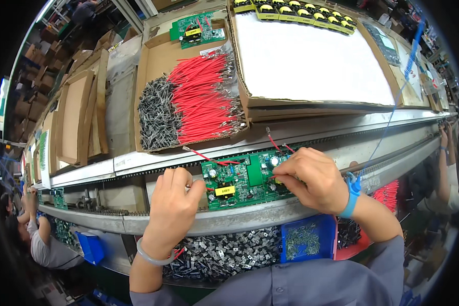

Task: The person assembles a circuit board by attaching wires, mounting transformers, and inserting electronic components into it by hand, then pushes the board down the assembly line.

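A green circuit board (pixel 254 173) lies on the rail in front of me, carrying a yellow-labelled transformer (pixel 225 191) and round capacitors. My right hand (pixel 313 178) is over its right part, thumb and forefinger pinched on a red wire whose short end shows at the fingertips. More red wires (pixel 273 141) with metal ends stick up behind that hand. My left hand (pixel 176 196) is closed with curled fingers at the board's left edge; what it holds, if anything, is hidden. Another red wire (pixel 214 157) runs across the board's top left.
Beyond the rail, a cardboard box (pixel 153 51) holds red wires (pixel 204 97), grey-black parts (pixel 159 113) and another board (pixel 199 31). Yellow-black transformers (pixel 296 14) stand on a white-topped stack. Nearer me are loose metal parts (pixel 229 250) and a blue bin (pixel 308 238). People work at both sides.
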A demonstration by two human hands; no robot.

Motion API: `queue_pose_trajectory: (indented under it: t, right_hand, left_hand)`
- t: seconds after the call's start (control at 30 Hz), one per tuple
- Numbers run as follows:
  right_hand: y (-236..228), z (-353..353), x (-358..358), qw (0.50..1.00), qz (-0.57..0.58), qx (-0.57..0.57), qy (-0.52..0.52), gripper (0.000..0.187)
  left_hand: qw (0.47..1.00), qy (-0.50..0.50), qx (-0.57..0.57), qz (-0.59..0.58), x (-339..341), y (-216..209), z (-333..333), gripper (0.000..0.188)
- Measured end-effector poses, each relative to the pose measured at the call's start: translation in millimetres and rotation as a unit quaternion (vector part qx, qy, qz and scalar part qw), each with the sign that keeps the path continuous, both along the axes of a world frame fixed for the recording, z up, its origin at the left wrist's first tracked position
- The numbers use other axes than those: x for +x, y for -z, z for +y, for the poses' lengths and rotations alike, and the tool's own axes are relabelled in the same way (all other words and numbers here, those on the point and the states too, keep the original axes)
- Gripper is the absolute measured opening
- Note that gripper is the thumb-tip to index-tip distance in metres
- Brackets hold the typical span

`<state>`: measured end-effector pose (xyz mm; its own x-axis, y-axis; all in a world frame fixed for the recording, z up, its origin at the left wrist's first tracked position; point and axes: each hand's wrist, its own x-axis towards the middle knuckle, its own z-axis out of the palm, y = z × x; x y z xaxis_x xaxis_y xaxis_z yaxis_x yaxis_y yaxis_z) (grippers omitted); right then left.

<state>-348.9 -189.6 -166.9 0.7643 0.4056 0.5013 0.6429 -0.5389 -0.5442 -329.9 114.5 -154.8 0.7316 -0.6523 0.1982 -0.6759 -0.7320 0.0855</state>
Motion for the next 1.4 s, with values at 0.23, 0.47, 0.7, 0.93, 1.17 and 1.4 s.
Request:
queue_pose_trajectory:
  t: [0.23,0.47,0.7,0.93,1.17,1.4]
  right_hand:
    - [0.3,2.5,1.5,1.0,0.017,-0.012,0.008,0.023]
    - [3.9,-5.2,-1.4,0.999,0.036,-0.02,-0.031,0.018]
    - [-1.1,3.1,-2.1,0.997,0.037,-0.061,-0.003,0.041]
    - [-27.4,30.4,-42.2,0.992,-0.072,-0.082,-0.064,0.038]
    - [30.3,107.4,-48.0,0.953,0.098,-0.275,-0.083,0.046]
    - [45.6,97.8,-43.3,0.969,0.021,-0.245,-0.015,0.048]
  left_hand:
    - [0.97,-0.004,-0.221,0.1,-21.0,37.7,9.0,0.048]
    - [0.923,-0.146,-0.306,0.18,-41.3,46.5,18.2,0.04]
    - [0.942,-0.091,-0.26,0.19,-36.8,40.2,21.4,0.016]
    - [0.953,-0.054,-0.191,0.229,-33.4,30.3,18.9,0.032]
    - [0.984,-0.003,-0.077,0.163,-40.4,39.8,19.7,0.045]
    - [0.987,-0.029,-0.05,0.151,-42.4,46.4,15.9,0.043]
